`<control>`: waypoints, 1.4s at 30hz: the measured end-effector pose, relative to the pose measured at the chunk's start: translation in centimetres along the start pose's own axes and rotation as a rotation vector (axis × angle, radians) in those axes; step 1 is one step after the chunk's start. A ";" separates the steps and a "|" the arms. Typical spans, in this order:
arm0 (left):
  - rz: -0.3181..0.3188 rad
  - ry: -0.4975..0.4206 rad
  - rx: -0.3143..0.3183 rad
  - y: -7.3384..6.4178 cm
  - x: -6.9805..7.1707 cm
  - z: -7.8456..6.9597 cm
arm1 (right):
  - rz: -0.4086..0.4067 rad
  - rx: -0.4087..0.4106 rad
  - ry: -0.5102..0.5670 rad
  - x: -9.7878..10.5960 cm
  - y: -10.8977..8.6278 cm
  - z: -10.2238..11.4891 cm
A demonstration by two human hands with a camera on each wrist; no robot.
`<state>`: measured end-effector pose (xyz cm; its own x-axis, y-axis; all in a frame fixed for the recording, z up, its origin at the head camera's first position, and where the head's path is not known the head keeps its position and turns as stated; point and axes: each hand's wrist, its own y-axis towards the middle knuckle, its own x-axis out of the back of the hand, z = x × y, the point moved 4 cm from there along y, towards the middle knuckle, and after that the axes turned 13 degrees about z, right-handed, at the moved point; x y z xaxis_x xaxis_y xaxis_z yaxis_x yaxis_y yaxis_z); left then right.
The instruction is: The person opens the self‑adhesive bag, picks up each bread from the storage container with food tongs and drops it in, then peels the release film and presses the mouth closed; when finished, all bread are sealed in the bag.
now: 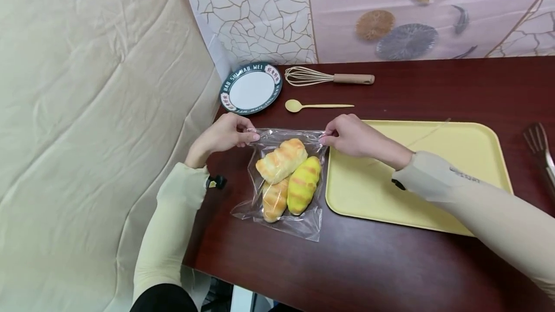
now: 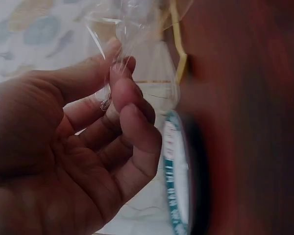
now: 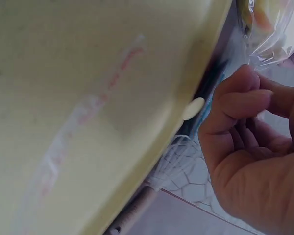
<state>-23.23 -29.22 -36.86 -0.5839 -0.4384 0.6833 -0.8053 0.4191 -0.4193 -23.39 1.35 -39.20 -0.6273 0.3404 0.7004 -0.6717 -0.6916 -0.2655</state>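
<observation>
A clear plastic bag (image 1: 299, 233) lies on the table with three bread rolls in it: a pale golden one (image 1: 283, 160) on top, a yellow one (image 1: 304, 186) at the right and a browner one (image 1: 275, 200) below. My left hand (image 1: 227, 134) pinches the bag's far left corner between thumb and fingers. At the far right corner, my right hand (image 1: 355, 136) pinches the film the same way. The top edge is stretched between both hands. In the left wrist view, the gathered film (image 2: 110, 54) rises from the thumb and fingertips.
Right of the bag lies a yellow tray (image 1: 373, 191), with a thin clear strip with red marks (image 3: 83, 112) on it. A green-rimmed plate (image 1: 253, 89), whisk (image 1: 329, 77) and yellow spoon (image 1: 318, 106) lie behind the bag. A slotted utensil (image 1: 539, 146) sits far right.
</observation>
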 end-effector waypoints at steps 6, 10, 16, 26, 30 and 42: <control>-0.056 -0.096 0.024 1.9 0.0 1.7 | 0.016 -0.107 0.008 -0.2 1.5 -0.6; -0.079 -0.138 0.026 2.6 0.0 2.7 | 0.013 -0.146 0.032 -0.2 2.1 -0.9; -0.116 -0.198 0.009 3.0 0.0 3.3 | 0.026 -0.175 0.074 -0.1 2.5 -1.5; -0.219 -0.178 0.004 2.6 0.1 3.3 | -0.056 -0.168 0.052 0.4 0.5 -1.3; -0.300 -0.112 0.001 1.2 0.4 2.3 | -0.181 -0.134 0.049 1.0 -2.3 -0.6; -0.503 0.114 -0.222 -3.2 -2.2 -4.2 | -0.542 -0.079 -0.097 1.4 -11.9 -0.9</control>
<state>-18.92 -26.21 -34.50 -0.1088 -0.5435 0.8323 -0.9337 0.3432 0.1020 -16.65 10.65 -35.69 -0.1470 0.5710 0.8077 -0.9182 -0.3825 0.1033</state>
